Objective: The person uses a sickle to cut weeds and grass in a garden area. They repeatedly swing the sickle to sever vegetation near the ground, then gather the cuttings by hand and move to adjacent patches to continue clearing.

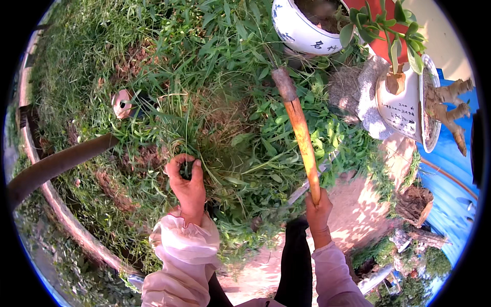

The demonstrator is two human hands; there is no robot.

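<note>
My left hand [188, 188] is low in the weeds, its thumb and fingers curled around a tuft of long grass [184, 144]. Dark green shows in the gap between thumb and forefinger. In my right hand [319, 213] is the lower end of a wooden tool handle [303, 138], which slants up and away over the greenery. A brown collar-like section [284, 82] covers the handle's far end, and a thin metal shank [269, 55] runs from it into the leaves. Foliage hides the tool's head. Around both hands grow dense grass and broad-leaved weeds [226, 50].
A blue-and-white ceramic pot [307, 40] and a white planter bearing writing [399, 103] stand at the right, near a succulent [395, 28]. A bare trunk [65, 163] juts in from the left. A pinkish round object with a hole [122, 104] lies in the grass. A curb [73, 230] curves along the left.
</note>
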